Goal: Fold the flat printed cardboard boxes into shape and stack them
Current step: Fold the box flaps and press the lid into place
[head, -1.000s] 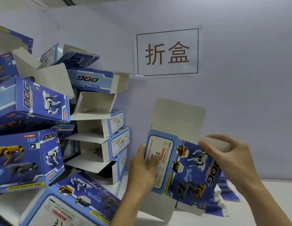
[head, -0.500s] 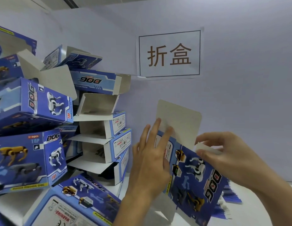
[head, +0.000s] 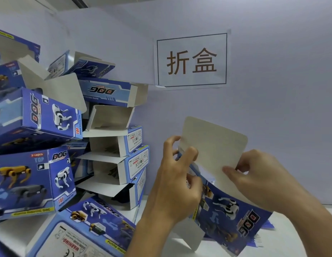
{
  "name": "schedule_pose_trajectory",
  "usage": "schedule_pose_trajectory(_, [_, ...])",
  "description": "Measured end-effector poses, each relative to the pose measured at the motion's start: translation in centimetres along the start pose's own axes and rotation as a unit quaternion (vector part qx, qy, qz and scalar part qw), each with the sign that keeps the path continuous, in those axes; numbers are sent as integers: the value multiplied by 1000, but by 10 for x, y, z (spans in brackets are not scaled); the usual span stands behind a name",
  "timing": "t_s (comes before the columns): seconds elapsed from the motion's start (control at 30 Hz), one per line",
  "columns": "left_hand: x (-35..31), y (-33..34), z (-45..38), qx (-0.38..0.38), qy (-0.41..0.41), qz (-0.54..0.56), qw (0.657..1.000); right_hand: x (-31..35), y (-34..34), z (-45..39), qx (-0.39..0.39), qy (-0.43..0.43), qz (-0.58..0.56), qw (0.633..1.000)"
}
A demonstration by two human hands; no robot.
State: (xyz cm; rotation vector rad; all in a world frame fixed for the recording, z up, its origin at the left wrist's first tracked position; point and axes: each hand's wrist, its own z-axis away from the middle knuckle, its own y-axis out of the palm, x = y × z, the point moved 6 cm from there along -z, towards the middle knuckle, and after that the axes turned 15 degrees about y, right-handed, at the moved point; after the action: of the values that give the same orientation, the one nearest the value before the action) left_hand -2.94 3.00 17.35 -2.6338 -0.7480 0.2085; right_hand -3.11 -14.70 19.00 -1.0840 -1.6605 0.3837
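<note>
I hold a blue printed cardboard box (head: 234,217) with robot dog pictures in front of the wall, tilted down to the right. Its large grey top flap (head: 213,145) stands up. My left hand (head: 177,184) grips the box's upper left corner, fingers curled round the flap's left edge. My right hand (head: 258,177) pinches the flap's lower right edge. A small grey flap (head: 187,236) hangs below the box. A pile of folded blue boxes (head: 113,149) rises at the left.
A paper sign (head: 192,60) with two characters is taped to the pale wall. More folded boxes (head: 37,115) lean at the far left, and one lies in front (head: 83,232). Flat blue blanks (head: 263,230) lie on the white table behind the held box.
My left hand went from flat against the box's side panel to curled round its upper left corner. The box tilted further down to the right. My right hand slid onto the top flap.
</note>
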Motion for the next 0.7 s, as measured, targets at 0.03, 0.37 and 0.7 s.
schedule_pose_trajectory(0.03, [1, 0, 1, 6, -2, 6, 1000, -1, -1, 0, -6, 12, 4, 1000])
schedule_pose_trajectory(0.37, [6, 11, 8, -106, -176, 94, 974, 27, 8, 16, 29, -59, -29, 997])
schedule_pose_trajectory(0.7, [17, -8, -1, -88, -210, 241, 944, 7, -14, 6, -67, 37, -185, 980])
